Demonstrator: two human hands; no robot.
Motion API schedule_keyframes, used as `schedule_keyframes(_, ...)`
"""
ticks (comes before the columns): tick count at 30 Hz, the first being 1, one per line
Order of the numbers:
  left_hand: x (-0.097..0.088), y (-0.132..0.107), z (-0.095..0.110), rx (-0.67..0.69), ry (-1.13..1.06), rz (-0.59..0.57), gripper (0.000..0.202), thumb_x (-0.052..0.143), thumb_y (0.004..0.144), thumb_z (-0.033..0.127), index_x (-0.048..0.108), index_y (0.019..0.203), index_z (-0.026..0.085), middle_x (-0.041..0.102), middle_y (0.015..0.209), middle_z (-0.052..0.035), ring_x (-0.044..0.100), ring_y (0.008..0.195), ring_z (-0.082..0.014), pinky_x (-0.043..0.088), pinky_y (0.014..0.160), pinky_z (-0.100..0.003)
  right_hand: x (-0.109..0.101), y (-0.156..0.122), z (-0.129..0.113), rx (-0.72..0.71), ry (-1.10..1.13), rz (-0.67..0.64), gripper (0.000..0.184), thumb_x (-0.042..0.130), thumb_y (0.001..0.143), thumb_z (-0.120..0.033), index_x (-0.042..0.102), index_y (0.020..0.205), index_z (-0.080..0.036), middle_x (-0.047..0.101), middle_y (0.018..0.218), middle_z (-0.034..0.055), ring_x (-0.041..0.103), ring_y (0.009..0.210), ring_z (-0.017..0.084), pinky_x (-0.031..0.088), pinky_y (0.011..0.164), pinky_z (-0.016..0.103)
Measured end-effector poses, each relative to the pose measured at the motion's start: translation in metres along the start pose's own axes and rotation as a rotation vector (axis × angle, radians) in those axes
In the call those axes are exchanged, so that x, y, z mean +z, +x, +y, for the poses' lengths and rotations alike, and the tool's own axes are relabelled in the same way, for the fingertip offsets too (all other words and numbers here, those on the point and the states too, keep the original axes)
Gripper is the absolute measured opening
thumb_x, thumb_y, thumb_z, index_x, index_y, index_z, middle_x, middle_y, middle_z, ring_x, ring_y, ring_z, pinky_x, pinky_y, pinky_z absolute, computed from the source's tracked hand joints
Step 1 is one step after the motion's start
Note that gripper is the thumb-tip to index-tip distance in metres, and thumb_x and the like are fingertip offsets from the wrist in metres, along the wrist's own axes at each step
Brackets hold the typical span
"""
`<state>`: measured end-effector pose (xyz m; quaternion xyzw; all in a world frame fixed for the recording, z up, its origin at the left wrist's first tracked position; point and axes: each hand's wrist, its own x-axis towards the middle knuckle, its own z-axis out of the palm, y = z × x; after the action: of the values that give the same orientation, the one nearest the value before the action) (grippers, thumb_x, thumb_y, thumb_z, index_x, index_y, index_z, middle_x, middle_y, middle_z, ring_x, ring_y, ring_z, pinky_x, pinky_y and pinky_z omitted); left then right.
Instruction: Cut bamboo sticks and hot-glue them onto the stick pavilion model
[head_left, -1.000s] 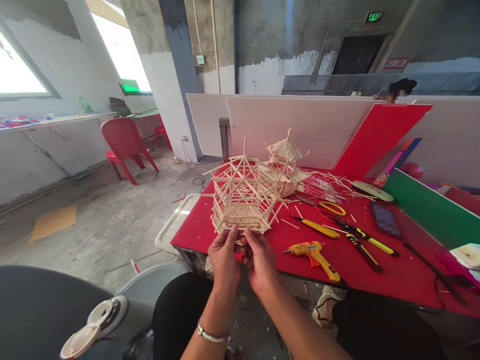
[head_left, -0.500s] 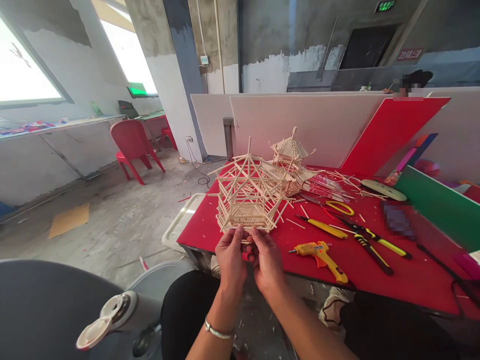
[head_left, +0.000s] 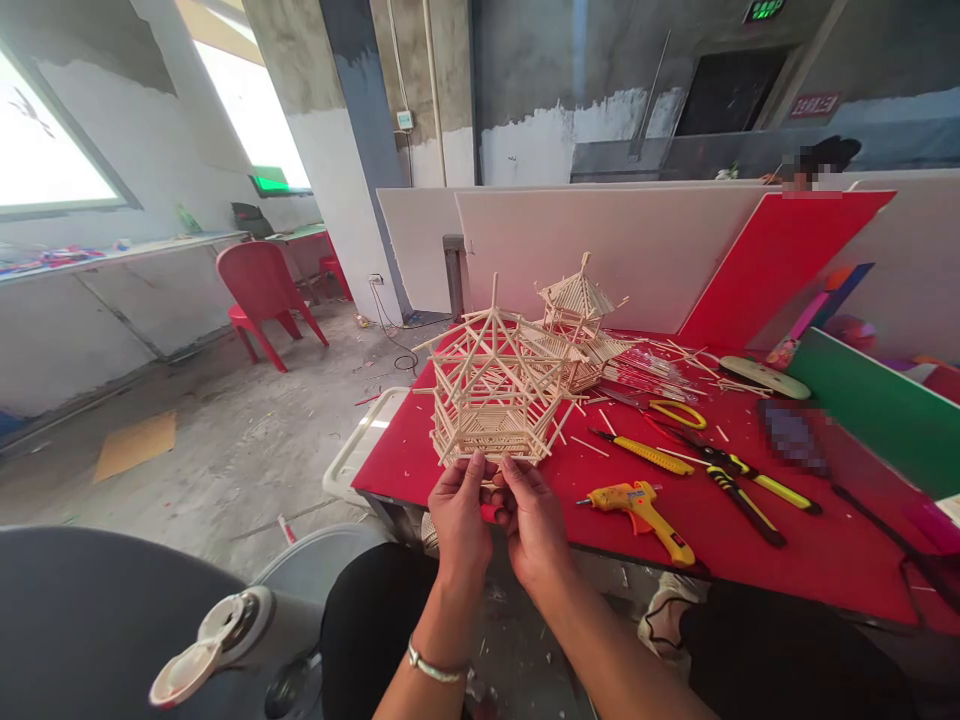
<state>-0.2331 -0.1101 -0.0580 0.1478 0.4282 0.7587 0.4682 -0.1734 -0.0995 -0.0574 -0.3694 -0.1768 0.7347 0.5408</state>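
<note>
Both my hands meet at the table's near edge, just in front of an openwork pavilion model [head_left: 491, 400] made of thin wooden sticks. My left hand [head_left: 459, 510] is closed, its thumb against the bent fingers. My right hand [head_left: 534, 515] pinches in the same way beside it. A short pale wooden stick [head_left: 492, 486] shows between them, mostly covered by the fingers. Both thumb tips overlap the model's lower front edge in view; whether they touch it I cannot tell. Behind stands a second stick pavilion [head_left: 577, 310] with a closely covered roof.
On the red table [head_left: 540, 510] to the right lie a yellow glue gun [head_left: 637, 510], a yellow utility knife [head_left: 652, 455], black-and-yellow pliers [head_left: 742, 495] and yellow-handled scissors [head_left: 679, 413]. Loose sticks [head_left: 652, 370] lie behind. A lidded bottle [head_left: 255, 625] is at the lower left.
The whole view has shifted very slightly. My hands and the pavilion model keep the same position to each other.
</note>
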Motion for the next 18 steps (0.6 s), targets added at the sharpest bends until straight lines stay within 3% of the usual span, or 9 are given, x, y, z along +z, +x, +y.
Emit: schedule_keyframes(18, 0.0039, 0.0010, -0.0007, 0.009, -0.005, 0.029, 0.034, 0.084, 0.064, 0.037, 0.060, 0.067, 0.014, 0.061, 0.059, 0.0021, 0.051, 0.039, -0.0069, 0.039, 0.033, -0.017, 0.0003, 0.0030, -0.0004, -0.004, 0.032, 0.005, 0.044, 0.088, 0.056, -0.045, 0.061, 0.076, -0.017, 0.060, 0.060, -0.0053, 0.051, 0.047, 0.005, 0.035, 0.038, 0.015)
